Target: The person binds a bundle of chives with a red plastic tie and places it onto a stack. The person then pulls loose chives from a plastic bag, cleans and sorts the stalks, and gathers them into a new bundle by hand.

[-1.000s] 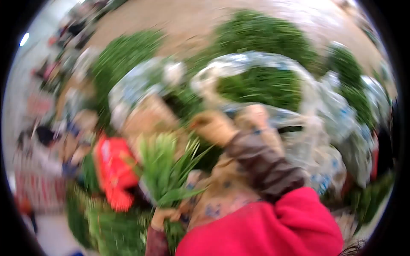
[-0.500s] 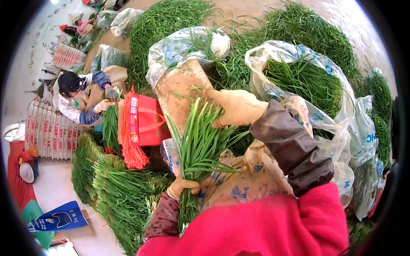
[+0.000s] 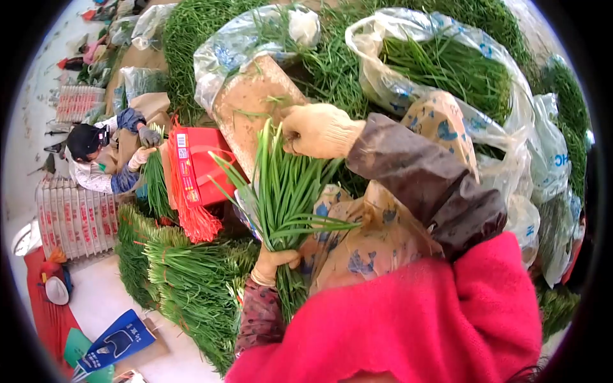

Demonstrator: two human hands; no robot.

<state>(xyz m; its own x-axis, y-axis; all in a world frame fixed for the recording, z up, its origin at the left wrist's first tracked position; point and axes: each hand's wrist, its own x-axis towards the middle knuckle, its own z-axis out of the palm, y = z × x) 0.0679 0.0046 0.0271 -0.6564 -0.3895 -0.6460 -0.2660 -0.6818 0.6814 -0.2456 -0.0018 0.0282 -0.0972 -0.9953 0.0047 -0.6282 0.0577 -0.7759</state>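
Note:
A loose bunch of garlic chives (image 3: 287,191) stands upright in front of my body, leaf ends spread at the top. My left hand (image 3: 274,263), in a cream glove, is wrapped round its lower part. At the upper right of the bunch is my right hand (image 3: 322,131), gloved too, with its fingers curled closed beside the leaf ends. Whatever those fingers pinch is hidden. Behind the bunch leans a dirt-marked board (image 3: 252,92) with a few loose leaves on it. To the left sits a red bag (image 3: 214,163) with red ties (image 3: 198,223) hanging from it.
Tied chive bundles (image 3: 191,274) are heaped at lower left. A large clear plastic bag (image 3: 367,64) of chives stands at upper right, another plastic bag (image 3: 220,57) beyond the board. On the left a co-worker (image 3: 96,156) holds chives near stacked white crates (image 3: 76,214).
My right hand has curled its fingers closed; its index finger was stretched out before. The whole view has shifted and tilted slightly. My left hand keeps its hold on the bunch.

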